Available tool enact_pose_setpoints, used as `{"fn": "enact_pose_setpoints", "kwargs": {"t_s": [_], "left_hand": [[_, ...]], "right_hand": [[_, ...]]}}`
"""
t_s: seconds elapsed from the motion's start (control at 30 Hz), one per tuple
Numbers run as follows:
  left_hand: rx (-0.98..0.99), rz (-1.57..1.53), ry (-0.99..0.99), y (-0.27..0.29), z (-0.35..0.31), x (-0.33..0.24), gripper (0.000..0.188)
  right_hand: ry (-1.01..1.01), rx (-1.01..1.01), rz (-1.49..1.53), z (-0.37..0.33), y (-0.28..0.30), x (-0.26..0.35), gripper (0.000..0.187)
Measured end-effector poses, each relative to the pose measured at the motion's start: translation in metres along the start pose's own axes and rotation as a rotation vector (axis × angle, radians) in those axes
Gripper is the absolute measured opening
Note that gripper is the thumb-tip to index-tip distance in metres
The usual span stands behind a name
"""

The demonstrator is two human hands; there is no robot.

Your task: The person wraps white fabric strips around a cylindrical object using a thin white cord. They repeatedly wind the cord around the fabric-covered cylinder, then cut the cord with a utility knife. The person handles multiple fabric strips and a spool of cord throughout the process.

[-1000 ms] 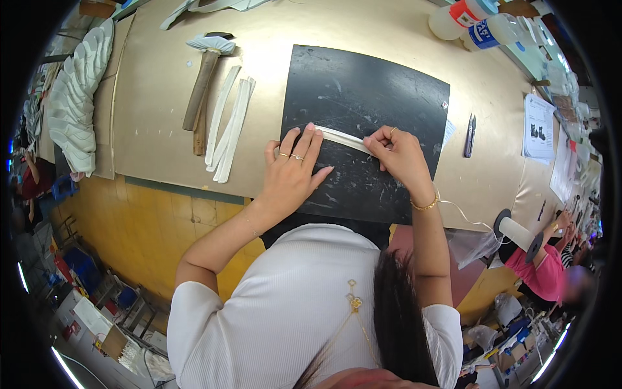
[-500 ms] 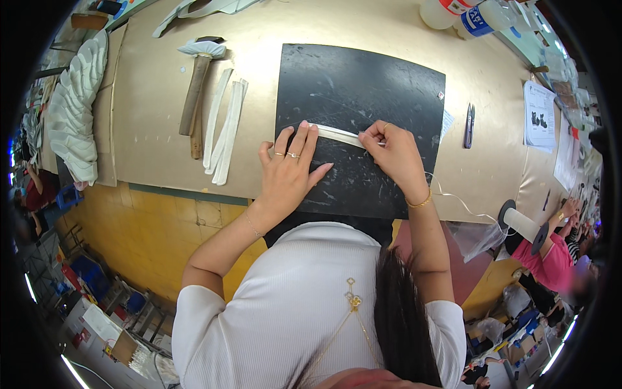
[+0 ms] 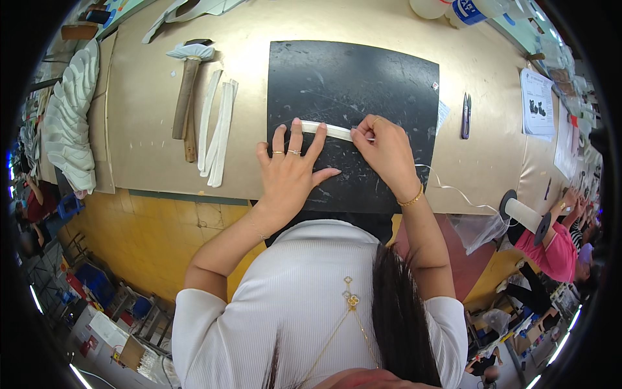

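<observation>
A narrow white strip (image 3: 335, 131) lies across the black mat (image 3: 363, 71). The fingertips of my left hand (image 3: 289, 165) press down on its left part, with the fingers spread. My right hand (image 3: 387, 152) pinches the strip near its right end between thumb and forefinger. From beneath my right hand a thin white tape (image 3: 447, 187) runs over the table to a spool (image 3: 525, 216) at the right edge. How the tape meets the strip is hidden by the fingers.
Left of the mat lie a cloth-wrapped hammer (image 3: 186, 97) and several white strips (image 3: 223, 136). A stack of white pieces (image 3: 70, 123) stands farther left. Thread snips (image 3: 466, 117) and printed sheets (image 3: 536, 104) lie to the right, bottles (image 3: 476, 10) at the far edge.
My left fingers have spread wider, and one now presses farther right along the strip. My right hand still pinches its right part. The whole view has shifted slightly.
</observation>
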State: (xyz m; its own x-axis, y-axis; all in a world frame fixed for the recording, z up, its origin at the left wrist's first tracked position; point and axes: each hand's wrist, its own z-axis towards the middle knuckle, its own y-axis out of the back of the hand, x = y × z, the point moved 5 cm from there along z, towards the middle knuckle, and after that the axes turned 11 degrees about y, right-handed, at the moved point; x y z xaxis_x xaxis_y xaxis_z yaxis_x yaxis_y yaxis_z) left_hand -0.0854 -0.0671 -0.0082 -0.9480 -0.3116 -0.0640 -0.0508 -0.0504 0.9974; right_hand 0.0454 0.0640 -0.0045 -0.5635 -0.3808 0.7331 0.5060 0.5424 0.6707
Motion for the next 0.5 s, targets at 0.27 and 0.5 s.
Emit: {"fn": "enact_pose_setpoints", "kwargs": {"t_s": [0.27,0.5], "left_hand": [[0.033,-0.014,0.01,0.001,0.001,-0.014,0.077],[0.057,-0.067,0.057,-0.001,0.002,0.006,0.076]], "right_hand": [[-0.003,0.014,-0.028,0.0,-0.002,-0.001,0.019],[0.017,0.047,-0.105,0.001,-0.004,0.0,0.018]]}}
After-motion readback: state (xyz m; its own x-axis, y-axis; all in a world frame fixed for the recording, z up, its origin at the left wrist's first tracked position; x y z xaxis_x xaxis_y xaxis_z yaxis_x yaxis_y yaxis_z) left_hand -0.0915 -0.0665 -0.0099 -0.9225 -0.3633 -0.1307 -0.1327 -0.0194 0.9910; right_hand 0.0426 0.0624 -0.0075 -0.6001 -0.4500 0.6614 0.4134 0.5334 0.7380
